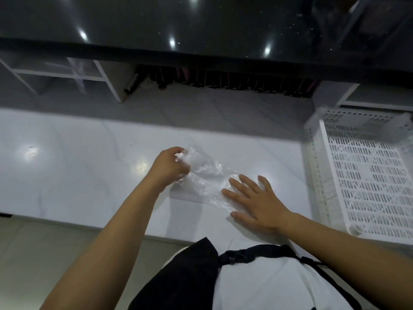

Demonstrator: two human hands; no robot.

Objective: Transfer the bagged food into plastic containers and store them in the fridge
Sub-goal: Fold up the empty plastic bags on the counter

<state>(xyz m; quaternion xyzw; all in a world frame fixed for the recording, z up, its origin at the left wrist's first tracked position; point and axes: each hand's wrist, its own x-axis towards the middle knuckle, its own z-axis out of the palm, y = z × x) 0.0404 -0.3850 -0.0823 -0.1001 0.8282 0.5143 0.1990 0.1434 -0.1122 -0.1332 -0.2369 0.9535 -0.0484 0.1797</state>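
Near the front edge of the white marble worktop (pixel 67 157), toward its middle, I see a clear plastic bag (pixel 205 182) lying crumpled and flat. My left hand (pixel 169 168) grips the bag's left end with curled fingers. My right hand (pixel 257 204) rests flat on the bag's right end, fingers straight and spread. A white perforated crate (pixel 366 175) sits at the worktop's right edge, apart from the bag.

white marble counter (pixel 78 157) | black glossy countertop (pixel 201 23) | beige floor (pixel 44 253)
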